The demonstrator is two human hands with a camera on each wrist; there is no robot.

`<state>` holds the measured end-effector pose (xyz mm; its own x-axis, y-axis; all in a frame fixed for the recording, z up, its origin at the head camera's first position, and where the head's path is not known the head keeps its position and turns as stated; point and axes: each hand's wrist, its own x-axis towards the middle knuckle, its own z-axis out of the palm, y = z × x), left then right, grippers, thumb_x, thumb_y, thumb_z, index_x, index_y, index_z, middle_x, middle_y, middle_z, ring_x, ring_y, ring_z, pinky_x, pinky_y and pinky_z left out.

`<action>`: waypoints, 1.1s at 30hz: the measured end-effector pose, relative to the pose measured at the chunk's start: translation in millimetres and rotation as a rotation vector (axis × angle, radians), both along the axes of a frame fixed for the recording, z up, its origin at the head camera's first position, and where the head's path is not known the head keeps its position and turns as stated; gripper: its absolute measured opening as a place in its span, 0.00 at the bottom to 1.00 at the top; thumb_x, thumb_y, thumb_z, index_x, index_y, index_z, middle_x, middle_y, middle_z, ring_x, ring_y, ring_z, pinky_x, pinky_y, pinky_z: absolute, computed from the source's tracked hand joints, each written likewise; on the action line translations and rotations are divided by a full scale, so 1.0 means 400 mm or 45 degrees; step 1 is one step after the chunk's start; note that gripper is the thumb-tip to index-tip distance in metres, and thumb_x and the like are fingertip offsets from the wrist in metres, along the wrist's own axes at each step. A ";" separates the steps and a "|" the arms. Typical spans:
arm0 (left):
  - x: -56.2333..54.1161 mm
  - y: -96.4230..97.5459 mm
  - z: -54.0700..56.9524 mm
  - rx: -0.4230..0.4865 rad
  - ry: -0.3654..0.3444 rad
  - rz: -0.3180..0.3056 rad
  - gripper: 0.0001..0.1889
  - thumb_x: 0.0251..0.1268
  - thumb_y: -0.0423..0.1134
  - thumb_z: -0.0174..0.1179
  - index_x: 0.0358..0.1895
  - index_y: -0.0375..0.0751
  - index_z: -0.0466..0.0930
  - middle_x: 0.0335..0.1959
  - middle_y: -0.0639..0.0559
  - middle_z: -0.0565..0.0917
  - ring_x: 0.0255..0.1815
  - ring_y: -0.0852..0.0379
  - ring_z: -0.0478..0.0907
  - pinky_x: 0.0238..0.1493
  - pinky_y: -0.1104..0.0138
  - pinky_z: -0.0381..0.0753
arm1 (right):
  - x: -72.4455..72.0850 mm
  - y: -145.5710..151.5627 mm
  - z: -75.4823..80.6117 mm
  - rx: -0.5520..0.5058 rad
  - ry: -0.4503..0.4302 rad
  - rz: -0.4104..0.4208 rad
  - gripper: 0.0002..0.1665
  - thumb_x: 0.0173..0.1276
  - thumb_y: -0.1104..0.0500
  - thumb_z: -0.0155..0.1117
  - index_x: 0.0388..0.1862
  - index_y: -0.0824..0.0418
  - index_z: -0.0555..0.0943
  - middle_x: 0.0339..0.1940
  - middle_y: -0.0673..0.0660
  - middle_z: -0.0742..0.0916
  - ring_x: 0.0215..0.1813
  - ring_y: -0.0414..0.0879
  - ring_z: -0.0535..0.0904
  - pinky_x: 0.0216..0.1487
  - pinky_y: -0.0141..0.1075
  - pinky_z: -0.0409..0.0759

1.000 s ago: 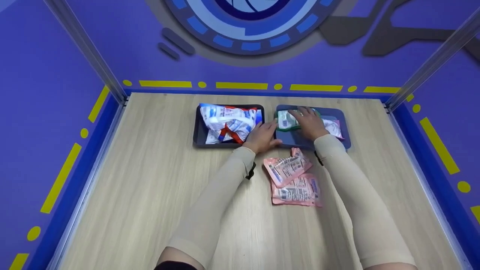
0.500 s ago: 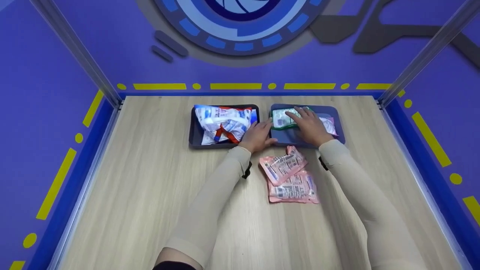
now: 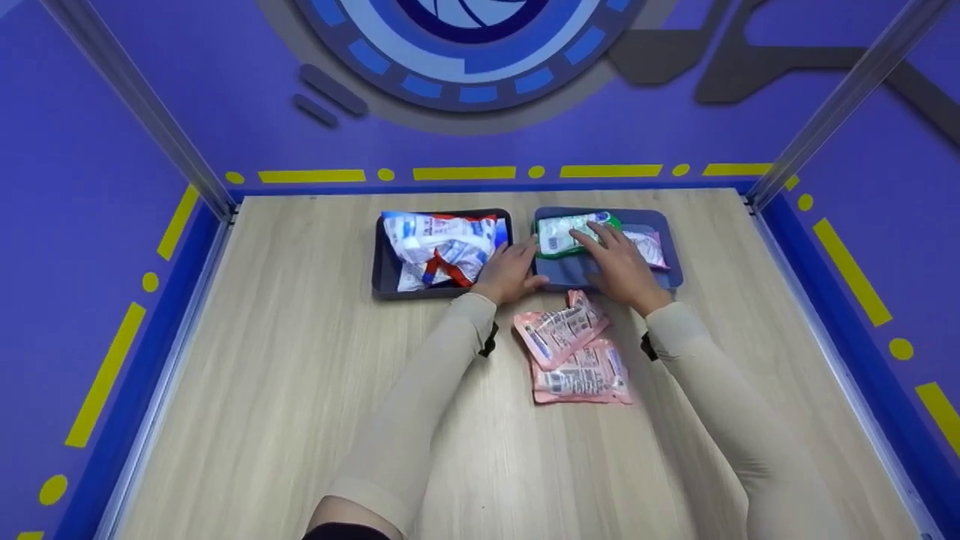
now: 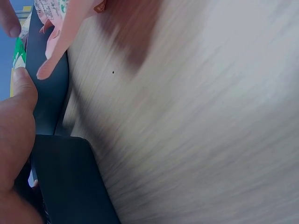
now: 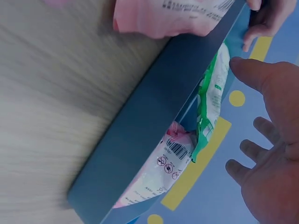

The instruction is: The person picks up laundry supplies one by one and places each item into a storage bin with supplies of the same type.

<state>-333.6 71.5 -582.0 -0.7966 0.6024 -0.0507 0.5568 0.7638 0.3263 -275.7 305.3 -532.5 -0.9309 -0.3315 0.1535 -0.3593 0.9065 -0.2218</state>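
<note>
A pale wooden worktop (image 3: 285,405) spreads before me, with a black tray (image 3: 381,277) and a grey tray (image 3: 559,270) side by side near its far edge. White, blue and red packets (image 3: 442,232) heap in the black one. The left hand (image 3: 508,275) lies at the trays' facing ends, its grip loose, holding nothing. The right hand (image 3: 621,266) has a wide, bare grip over the grey tray. Nearer me, two pink packets (image 3: 581,379) overlap; a green-and-white packet (image 3: 555,234) and a pink-and-white packet (image 3: 651,247) lie inside the grey tray.
</note>
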 end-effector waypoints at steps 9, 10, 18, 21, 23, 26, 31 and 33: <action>-0.006 -0.007 -0.006 -0.030 -0.011 -0.003 0.45 0.76 0.62 0.53 0.84 0.42 0.47 0.81 0.44 0.61 0.81 0.49 0.58 0.83 0.53 0.45 | 0.045 0.002 -0.013 -0.060 0.035 0.035 0.47 0.64 0.62 0.77 0.80 0.52 0.66 0.78 0.66 0.68 0.77 0.70 0.61 0.73 0.69 0.60; -0.004 -0.009 -0.005 -0.027 -0.009 -0.002 0.45 0.76 0.62 0.53 0.84 0.41 0.47 0.81 0.44 0.62 0.81 0.49 0.58 0.83 0.53 0.45 | 0.052 0.000 -0.015 -0.064 0.025 0.029 0.47 0.64 0.61 0.77 0.80 0.51 0.66 0.78 0.66 0.67 0.77 0.70 0.61 0.73 0.69 0.61; 0.001 -0.016 -0.003 0.004 -0.013 -0.003 0.45 0.76 0.61 0.54 0.84 0.41 0.48 0.81 0.44 0.62 0.80 0.48 0.59 0.83 0.52 0.45 | 0.102 -0.002 -0.019 -0.094 -0.019 0.022 0.49 0.65 0.57 0.77 0.82 0.46 0.64 0.80 0.63 0.66 0.78 0.66 0.60 0.72 0.67 0.65; 0.001 -0.014 -0.004 0.009 -0.016 -0.006 0.44 0.76 0.61 0.54 0.84 0.41 0.48 0.81 0.44 0.61 0.81 0.48 0.58 0.83 0.53 0.45 | 0.120 0.000 -0.019 -0.093 -0.012 0.031 0.48 0.66 0.56 0.77 0.81 0.48 0.65 0.80 0.63 0.66 0.78 0.67 0.61 0.71 0.68 0.65; 0.001 -0.012 -0.005 0.009 -0.020 -0.004 0.45 0.76 0.61 0.54 0.84 0.41 0.48 0.81 0.44 0.61 0.81 0.48 0.58 0.83 0.53 0.44 | 0.132 0.001 -0.019 -0.091 -0.017 0.027 0.48 0.66 0.56 0.76 0.81 0.47 0.65 0.80 0.63 0.66 0.78 0.67 0.60 0.71 0.69 0.65; 0.000 -0.008 -0.007 0.010 -0.024 -0.004 0.45 0.76 0.61 0.54 0.84 0.41 0.47 0.81 0.44 0.60 0.81 0.48 0.57 0.83 0.53 0.43 | 0.148 0.004 -0.018 -0.090 -0.010 0.029 0.48 0.66 0.56 0.76 0.81 0.46 0.65 0.79 0.63 0.67 0.78 0.67 0.60 0.71 0.69 0.65; 0.004 -0.005 -0.002 0.007 0.003 -0.010 0.46 0.76 0.61 0.54 0.84 0.40 0.47 0.80 0.43 0.62 0.81 0.48 0.58 0.83 0.53 0.45 | 0.168 0.008 -0.021 -0.069 0.034 0.065 0.46 0.65 0.55 0.77 0.80 0.50 0.67 0.78 0.65 0.69 0.77 0.68 0.63 0.69 0.67 0.69; 0.006 -0.004 0.001 0.009 0.019 -0.013 0.46 0.75 0.61 0.55 0.84 0.39 0.48 0.80 0.43 0.63 0.80 0.48 0.59 0.83 0.52 0.46 | 0.175 0.011 -0.023 -0.058 0.023 0.066 0.46 0.65 0.55 0.77 0.80 0.50 0.67 0.78 0.64 0.69 0.76 0.67 0.64 0.69 0.67 0.70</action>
